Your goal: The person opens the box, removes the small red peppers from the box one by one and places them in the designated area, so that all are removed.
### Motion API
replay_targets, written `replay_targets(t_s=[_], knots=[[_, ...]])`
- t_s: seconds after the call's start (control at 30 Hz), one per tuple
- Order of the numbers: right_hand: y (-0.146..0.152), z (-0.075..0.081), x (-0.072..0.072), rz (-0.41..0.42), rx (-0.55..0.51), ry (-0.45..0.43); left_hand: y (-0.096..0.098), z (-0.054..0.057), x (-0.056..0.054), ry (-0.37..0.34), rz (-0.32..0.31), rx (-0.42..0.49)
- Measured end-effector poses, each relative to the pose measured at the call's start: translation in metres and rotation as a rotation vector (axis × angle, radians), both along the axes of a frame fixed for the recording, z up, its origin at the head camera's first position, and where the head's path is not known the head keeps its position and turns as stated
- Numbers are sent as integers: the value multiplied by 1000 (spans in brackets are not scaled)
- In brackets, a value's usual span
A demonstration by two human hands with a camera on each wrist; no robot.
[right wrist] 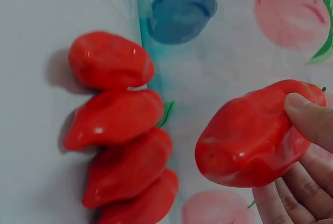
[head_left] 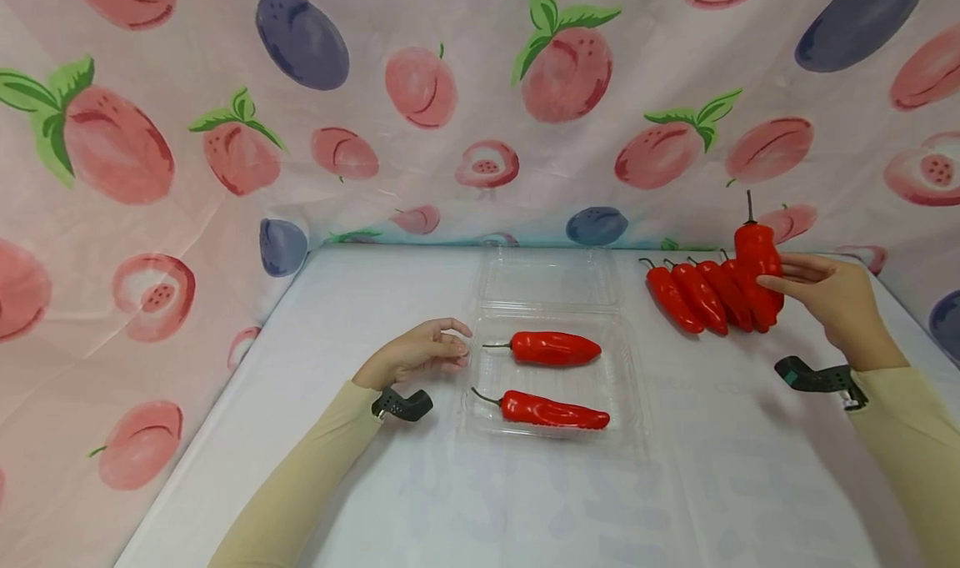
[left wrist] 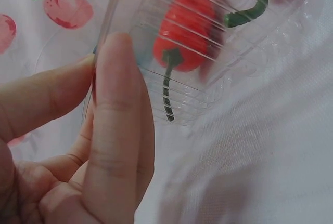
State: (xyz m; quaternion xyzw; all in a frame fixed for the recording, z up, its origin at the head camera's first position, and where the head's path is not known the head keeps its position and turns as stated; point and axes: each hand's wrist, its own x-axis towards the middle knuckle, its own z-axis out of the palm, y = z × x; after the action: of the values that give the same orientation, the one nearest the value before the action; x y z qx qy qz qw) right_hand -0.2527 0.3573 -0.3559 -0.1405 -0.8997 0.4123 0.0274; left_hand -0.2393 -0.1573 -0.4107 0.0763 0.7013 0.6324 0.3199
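A clear plastic clamshell box [head_left: 553, 381] lies with its lid folded back. Two red peppers lie inside, a farther one [head_left: 557, 348] and a nearer one [head_left: 555, 410], their stems toward the left. At the box's left edge, my left hand [head_left: 420, 353] pinches the rim between thumb and fingers, as the left wrist view shows. My right hand [head_left: 832, 297] holds another red pepper [right wrist: 244, 141] upright, thumb on one side and fingers on the other, stem up in the head view. It is raised just over the right end of a row of several red peppers [head_left: 675, 299].
The transparent lid [head_left: 551, 283] lies flat behind the box. A white cloth [head_left: 420, 501] covers the table. Fruit-printed fabric [head_left: 450, 51] rises at the back and left side. Dark wrist cameras [head_left: 821, 380] sit on both wrists.
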Motion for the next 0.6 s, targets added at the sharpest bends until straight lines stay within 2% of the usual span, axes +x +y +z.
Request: replay_targets(t_s=[0.13, 0.4, 0.6], knots=[[7, -3, -3, -13, 15, -5, 0, 0, 0, 1, 1, 8], [25, -12, -11, -60, -33, -27, 0, 0, -2, -3, -2, -3], [36, -19, -14, -53, -36, -30, 0, -1, -3, -7, -1, -9]])
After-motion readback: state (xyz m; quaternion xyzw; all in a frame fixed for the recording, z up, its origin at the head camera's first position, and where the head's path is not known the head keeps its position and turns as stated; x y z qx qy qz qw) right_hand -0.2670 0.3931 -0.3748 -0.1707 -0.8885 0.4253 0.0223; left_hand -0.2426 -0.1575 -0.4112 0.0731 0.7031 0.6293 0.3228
